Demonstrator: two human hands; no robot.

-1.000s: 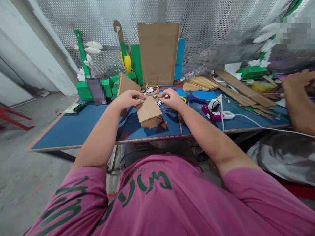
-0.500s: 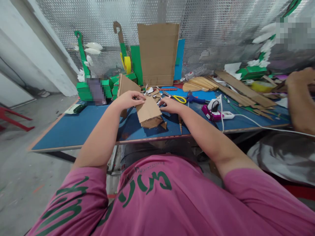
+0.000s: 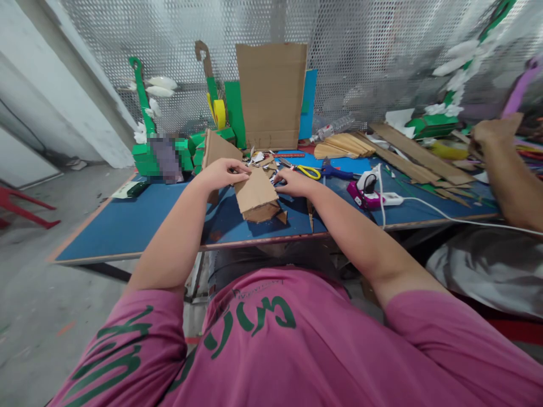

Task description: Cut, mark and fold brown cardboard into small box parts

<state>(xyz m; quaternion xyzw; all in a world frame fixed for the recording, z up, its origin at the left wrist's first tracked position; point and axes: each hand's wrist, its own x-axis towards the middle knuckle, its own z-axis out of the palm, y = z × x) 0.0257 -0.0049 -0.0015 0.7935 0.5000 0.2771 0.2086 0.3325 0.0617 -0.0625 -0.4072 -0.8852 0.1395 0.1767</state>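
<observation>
A folded brown cardboard piece [image 3: 255,195] lies on the blue table [image 3: 139,220] in front of me. My left hand [image 3: 220,171] grips its upper left edge with curled fingers. My right hand [image 3: 292,182] rests on the table at the piece's upper right corner, fingers bent down among small paper scraps; whether it holds anything is hidden. Yellow-handled scissors [image 3: 306,170] lie just beyond my right hand.
A tall cardboard sheet [image 3: 271,93] leans on the perforated metal wall. Green foam shapes [image 3: 146,152] stand at the back left. Blue scissors [image 3: 337,168], a pink-and-white glue gun [image 3: 365,190] with a white cable, and cardboard strips [image 3: 418,151] lie right. Another person's arm [image 3: 507,169] reaches in at far right.
My right hand dropped from a raised pinch to the table by the cardboard's corner, uncovering the yellow scissors. The other person's hand moved farther back and up. My left hand stayed put.
</observation>
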